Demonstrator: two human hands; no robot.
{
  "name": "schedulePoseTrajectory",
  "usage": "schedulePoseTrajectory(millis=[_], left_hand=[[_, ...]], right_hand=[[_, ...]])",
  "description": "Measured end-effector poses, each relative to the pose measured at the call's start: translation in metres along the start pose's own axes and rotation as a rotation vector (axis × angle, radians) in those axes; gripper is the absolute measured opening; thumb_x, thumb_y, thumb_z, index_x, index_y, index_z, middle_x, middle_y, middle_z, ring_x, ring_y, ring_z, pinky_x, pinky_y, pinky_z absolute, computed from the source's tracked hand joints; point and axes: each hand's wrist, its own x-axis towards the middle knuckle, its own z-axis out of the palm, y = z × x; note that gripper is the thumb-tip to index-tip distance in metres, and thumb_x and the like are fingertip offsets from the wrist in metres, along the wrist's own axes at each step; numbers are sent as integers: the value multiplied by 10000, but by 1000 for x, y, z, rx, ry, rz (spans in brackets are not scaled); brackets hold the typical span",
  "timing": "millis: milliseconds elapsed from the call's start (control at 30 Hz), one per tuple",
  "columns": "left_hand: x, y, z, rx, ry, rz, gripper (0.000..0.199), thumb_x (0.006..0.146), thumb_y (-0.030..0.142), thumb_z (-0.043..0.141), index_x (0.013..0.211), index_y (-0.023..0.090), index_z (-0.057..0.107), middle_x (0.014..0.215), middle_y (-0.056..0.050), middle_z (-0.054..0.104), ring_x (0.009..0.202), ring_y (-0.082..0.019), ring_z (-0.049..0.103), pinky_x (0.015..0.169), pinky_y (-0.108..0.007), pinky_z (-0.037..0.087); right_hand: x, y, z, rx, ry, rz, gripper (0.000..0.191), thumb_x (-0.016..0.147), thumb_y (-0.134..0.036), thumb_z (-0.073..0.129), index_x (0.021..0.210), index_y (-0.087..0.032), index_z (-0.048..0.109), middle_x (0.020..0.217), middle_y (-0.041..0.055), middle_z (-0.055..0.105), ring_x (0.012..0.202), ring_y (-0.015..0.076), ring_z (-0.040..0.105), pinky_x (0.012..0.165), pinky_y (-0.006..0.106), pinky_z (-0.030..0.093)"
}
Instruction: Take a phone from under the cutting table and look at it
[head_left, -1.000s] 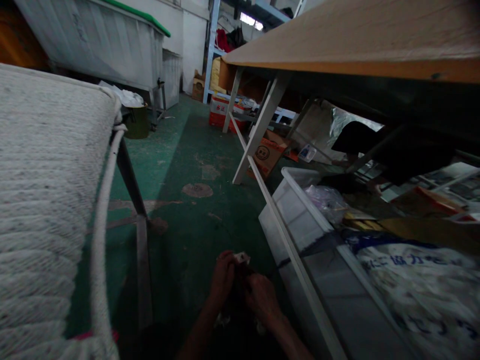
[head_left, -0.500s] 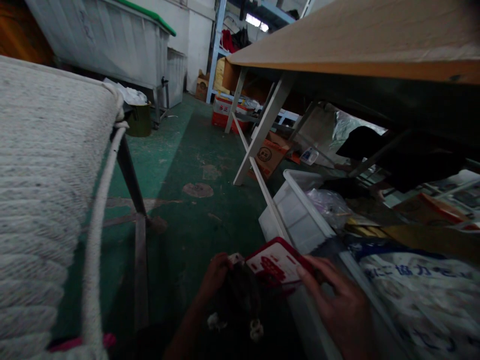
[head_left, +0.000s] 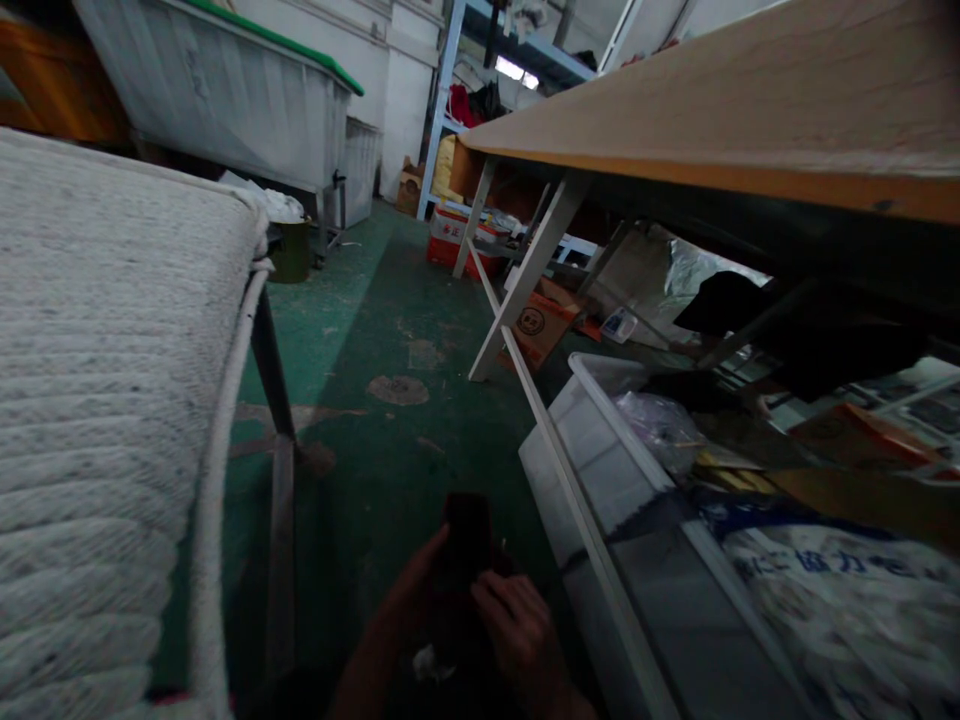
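A dark, flat, rounded-corner object (head_left: 468,522) stands tilted at the lower middle, its near part lost in shadow. My left hand (head_left: 420,580) is closed along its left side. My right hand (head_left: 517,620) lies at its lower right, fingers bent together against the dark mass; what they hold, if anything, is too dark to make out. A small white crumpled piece (head_left: 430,664) shows below, between my forearms.
A rope-wrapped surface (head_left: 112,400) on a metal leg fills the left. On the right, a long table (head_left: 675,110) stands above a grey bin (head_left: 615,440), cardboard box (head_left: 541,322) and printed bag (head_left: 832,600). A person's dark clothing shows beneath the table.
My right hand has moved left and down, towards my left hand. The red-and-white face of the card-like object no longer shows; a dark face stands upright instead. The view has tilted slightly.
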Motion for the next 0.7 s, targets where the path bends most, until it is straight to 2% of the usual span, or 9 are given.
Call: schedulePoseTrajectory(millis=[67, 167, 233, 267, 333, 467, 600, 700], left_hand=[[-2, -2, -3, -149, -49, -107, 473, 806, 492, 387, 886, 100, 640, 844, -137, 666, 806, -247, 628, 783, -379, 467], [-6, -1, -5, -355, -50, -189, 401, 812, 420, 419, 986, 111, 606, 923, -120, 658, 882, -236, 617, 850, -369, 445], [-9, 1, -6, -364, -8, -176, 396, 807, 412, 439, 1044, 130, 585, 941, -105, 657, 898, -246, 613, 859, -395, 442], [-10, 2, -6, -362, 0, -166, 397, 800, 409, 455, 1059, 136, 579, 940, -100, 657, 901, -254, 612, 860, -410, 441], [-13, 4, -6, -376, -32, -144, 402, 774, 402, 499, 1063, 134, 580, 943, -99, 658, 918, -268, 605, 874, -430, 434], [-16, 9, -10, -405, -198, -71, 465, 728, 397, 579, 1099, 116, 566, 1087, -114, 610, 1036, -289, 547, 951, -436, 379], [-16, 10, -12, -258, -140, -17, 443, 736, 405, 600, 1066, 109, 583, 1071, -119, 618, 1013, -275, 561, 949, -407, 382], [-13, 8, -11, -218, -82, 12, 546, 735, 437, 604, 1187, 148, 502, 1103, -108, 602, 1025, -262, 555, 944, -414, 382]], right_hand=[[-1, 1, 0, 90, -48, 73, 303, 804, -181, 469, 1088, -260, 539, 1055, 14, 608, 921, 171, 569, 775, 320, 489], [-2, 12, -1, 434, -21, 463, 376, 768, -346, 557, 1125, -237, 508, 1138, 44, 561, 1031, 178, 522, 876, 313, 444], [-4, 25, 3, 603, 71, 720, 428, 771, -446, 520, 1118, -196, 503, 1149, 92, 547, 1017, 203, 529, 886, 355, 434], [-5, 31, 6, 630, 113, 785, 460, 778, -477, 487, 1117, -168, 496, 1145, 119, 545, 1008, 216, 534, 882, 374, 435], [-7, 43, 15, 661, 135, 826, 502, 781, -509, 452, 1107, -130, 494, 1134, 148, 549, 1018, 228, 533, 885, 388, 434], [-8, 50, 33, 767, 87, 832, 509, 756, -516, 483, 1096, -139, 514, 1100, 119, 580, 1022, 215, 537, 878, 357, 446], [-7, 47, 42, 760, 39, 828, 469, 739, -484, 514, 1061, -144, 551, 1082, 112, 590, 1007, 225, 545, 892, 383, 433], [-6, 44, 42, 705, 45, 802, 387, 752, -446, 494, 1003, -169, 595, 1070, 105, 594, 1013, 236, 533, 917, 411, 399]])
